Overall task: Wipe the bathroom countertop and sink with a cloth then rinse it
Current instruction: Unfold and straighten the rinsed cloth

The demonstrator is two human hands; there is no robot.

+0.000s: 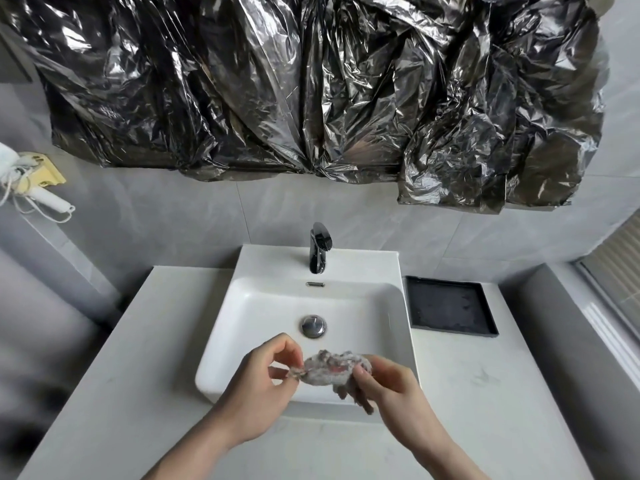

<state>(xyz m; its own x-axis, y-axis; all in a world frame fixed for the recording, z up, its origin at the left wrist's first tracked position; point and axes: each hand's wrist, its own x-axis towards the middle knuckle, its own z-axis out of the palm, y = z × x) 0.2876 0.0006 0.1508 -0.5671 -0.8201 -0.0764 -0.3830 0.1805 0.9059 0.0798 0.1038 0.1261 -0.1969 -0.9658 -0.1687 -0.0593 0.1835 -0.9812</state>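
Observation:
A small grey fuzzy cloth with a pink patch hangs bunched over the front edge of the white square sink. My left hand pinches its left end between thumb and fingers. My right hand grips its right end, with a loose tail of cloth hanging below the fingers. The sink sits in a pale marble countertop. A black faucet stands at the back of the sink, and no water runs from it. A chrome drain plug lies in the basin's middle.
A black square tray lies on the countertop right of the sink. Crinkled black plastic sheeting covers the wall above. A white hair dryer in a yellow holder hangs at the left wall. A window ledge runs along the right.

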